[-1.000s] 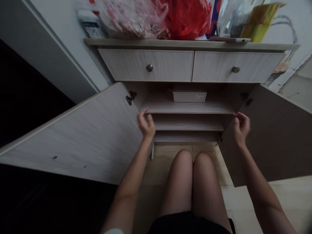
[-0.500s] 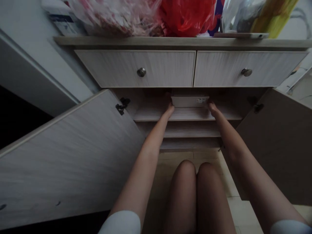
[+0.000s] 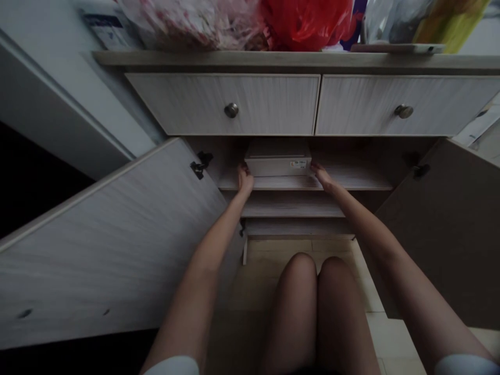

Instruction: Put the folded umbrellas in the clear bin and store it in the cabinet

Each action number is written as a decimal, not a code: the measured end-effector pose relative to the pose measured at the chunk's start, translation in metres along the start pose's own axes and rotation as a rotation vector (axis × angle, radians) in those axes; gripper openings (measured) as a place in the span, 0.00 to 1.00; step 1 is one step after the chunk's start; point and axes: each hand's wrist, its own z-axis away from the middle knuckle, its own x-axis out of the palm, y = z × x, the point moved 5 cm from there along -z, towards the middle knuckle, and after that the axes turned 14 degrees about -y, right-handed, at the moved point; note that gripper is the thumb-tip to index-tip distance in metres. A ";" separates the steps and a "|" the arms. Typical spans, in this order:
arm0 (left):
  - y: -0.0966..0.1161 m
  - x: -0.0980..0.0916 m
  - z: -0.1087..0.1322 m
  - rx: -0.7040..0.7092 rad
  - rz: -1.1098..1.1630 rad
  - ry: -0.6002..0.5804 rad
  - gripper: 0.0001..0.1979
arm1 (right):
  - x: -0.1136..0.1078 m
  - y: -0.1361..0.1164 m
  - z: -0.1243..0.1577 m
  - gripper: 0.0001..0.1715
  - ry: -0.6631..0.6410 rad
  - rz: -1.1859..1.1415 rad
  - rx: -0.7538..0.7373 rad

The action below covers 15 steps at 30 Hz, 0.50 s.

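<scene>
Far left, the open left door (image 3: pixel 117 245) of the cabinet is swinging out toward the camera, its dark hinge (image 3: pixel 200 164) showing at the inner edge. Above it, on the cabinet top (image 3: pixel 242 57), a pink-patterned plastic bag (image 3: pixel 195 21) is sitting beside a red bag (image 3: pixel 308 21). Below the top, the left drawer (image 3: pixel 273 104) is showing a round metal knob (image 3: pixel 231 110). The left hand (image 3: pixel 245 179) is reaching into the upper compartment, with its fingers curling against the left end of a flat white box (image 3: pixel 278 159) and gripping it. The box is lying flat on the top shelf (image 3: pixel 351 181), just under the drawers and left of the cabinet's middle, with a small label at its front right corner. The right hand (image 3: pixel 322 177) is pressing the box's right end, fingers closing around that lower corner, so the box is being clamped between the two hands. Under them a lower shelf (image 3: pixel 292 208) is lying bare, and the person's knees (image 3: pixel 316 291) are resting over the tiled floor. Further right, the right drawer (image 3: pixel 367 104) is carrying its own knob (image 3: pixel 403 111), and the open right door (image 3: pixel 449 224) is hanging in shadow.
</scene>
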 end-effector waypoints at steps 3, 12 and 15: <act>-0.006 -0.030 0.014 -0.056 -0.037 0.028 0.29 | 0.024 -0.005 0.000 0.22 -0.045 -0.014 -0.017; 0.044 -0.035 0.050 0.008 -0.470 0.051 0.38 | 0.041 -0.006 -0.017 0.15 -0.024 -0.119 -0.012; 0.072 -0.012 0.049 0.191 -0.674 -0.103 0.34 | 0.053 -0.007 -0.036 0.17 -0.053 -0.108 -0.030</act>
